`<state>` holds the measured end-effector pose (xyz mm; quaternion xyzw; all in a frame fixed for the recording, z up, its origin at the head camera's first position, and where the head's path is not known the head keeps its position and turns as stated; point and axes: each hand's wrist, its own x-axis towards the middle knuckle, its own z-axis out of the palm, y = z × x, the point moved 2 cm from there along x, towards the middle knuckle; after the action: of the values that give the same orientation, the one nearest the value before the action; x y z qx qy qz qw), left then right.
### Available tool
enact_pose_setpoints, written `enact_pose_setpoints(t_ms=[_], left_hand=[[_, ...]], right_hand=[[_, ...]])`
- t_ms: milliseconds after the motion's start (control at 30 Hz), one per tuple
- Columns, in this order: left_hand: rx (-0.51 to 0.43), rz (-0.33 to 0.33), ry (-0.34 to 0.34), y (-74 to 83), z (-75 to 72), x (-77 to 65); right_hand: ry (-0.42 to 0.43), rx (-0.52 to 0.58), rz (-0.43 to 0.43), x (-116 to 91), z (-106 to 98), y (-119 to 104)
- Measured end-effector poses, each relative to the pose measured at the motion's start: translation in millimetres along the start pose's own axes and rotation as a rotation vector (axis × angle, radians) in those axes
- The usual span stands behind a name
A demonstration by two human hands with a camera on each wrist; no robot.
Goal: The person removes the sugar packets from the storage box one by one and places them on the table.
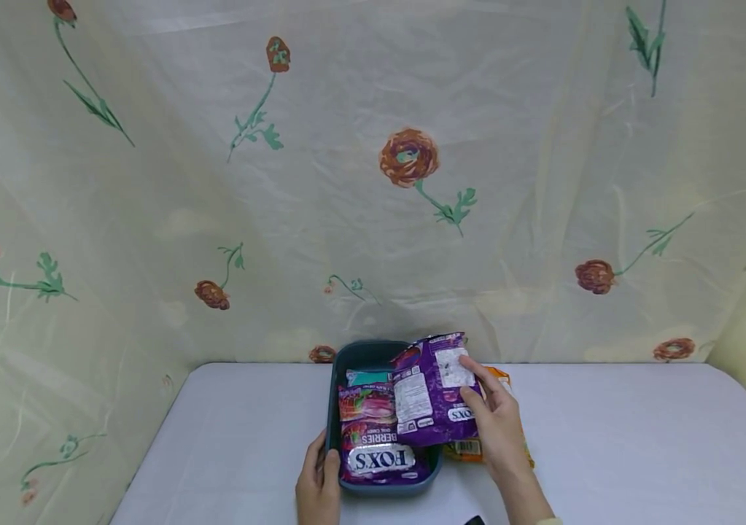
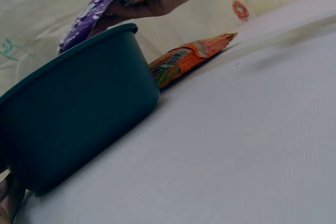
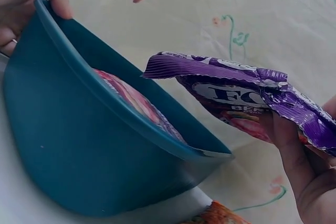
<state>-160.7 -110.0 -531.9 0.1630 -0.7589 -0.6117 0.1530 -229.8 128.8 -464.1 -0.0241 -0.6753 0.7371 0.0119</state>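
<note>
My right hand [image 1: 500,419] holds a purple Fox's candy bag [image 1: 430,408] by its right side, back face up, over the right part of a dark teal bin [image 1: 386,491]. In the right wrist view the bag's front shows from below, with fingers under it. My left hand [image 1: 320,477] grips the bin's near left side, with the thumb at the rim in the right wrist view. Inside the bin lies another purple Fox's Berries candy bag [image 1: 379,459], its lettering upside down in the head view. A teal packet [image 1: 367,378] shows behind it.
An orange packet [image 2: 191,59] lies flat on the white table [image 1: 235,437] just right of the bin, partly under the right hand in the head view. Behind the table hangs a flowered curtain [image 1: 504,292]. A small dark object [image 1: 475,520] shows at the bottom edge.
</note>
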Motion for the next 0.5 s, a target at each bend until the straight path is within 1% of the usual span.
enact_pose_setpoints(t_ms=[233, 500], left_hand=[[0.0, -0.007, -0.001, 0.6, -0.2, -0.8], [-0.005, -0.011, -0.005, 3.3, -0.3, -1.1]], right_hand=[[0.038, 0.001, 0.002, 1, -8, -3], [0.036, 0.028, 0.03, 2, -14, -6]])
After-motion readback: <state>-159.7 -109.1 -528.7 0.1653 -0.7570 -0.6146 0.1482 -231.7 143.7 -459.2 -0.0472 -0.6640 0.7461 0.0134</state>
